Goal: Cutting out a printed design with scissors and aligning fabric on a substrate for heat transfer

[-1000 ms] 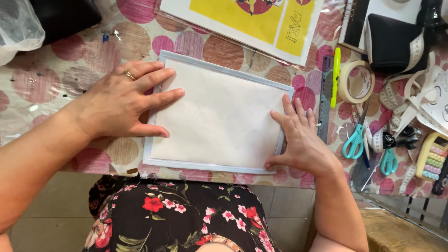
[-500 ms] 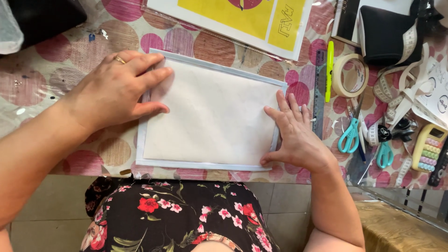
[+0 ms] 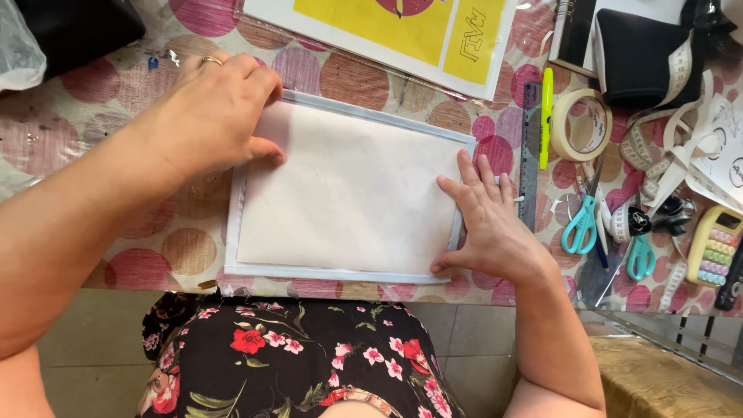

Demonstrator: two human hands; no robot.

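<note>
A cream sheet of paper (image 3: 356,190) lies on a slightly larger white sheet with a pale blue border (image 3: 236,232), on a table covered by a cloth with pink and brown circles. My left hand (image 3: 213,112), with a ring on one finger, presses the upper left corner of the sheets, fingers curled at the edge. My right hand (image 3: 487,220) lies flat on the right edge, fingers spread, thumb near the lower right corner. Neither hand grips anything.
A yellow and white poster (image 3: 402,31) lies beyond the sheets. To the right are a ruler (image 3: 529,147), a yellow marker (image 3: 546,116), a roll of tape (image 3: 580,124), two teal scissors (image 3: 580,220), a measuring tape, a black pouch (image 3: 642,54) and a toy calculator (image 3: 716,248).
My left hand slid from flat on the paper up to its upper left corner and its fingers curled. My right hand stayed on the right edge.
</note>
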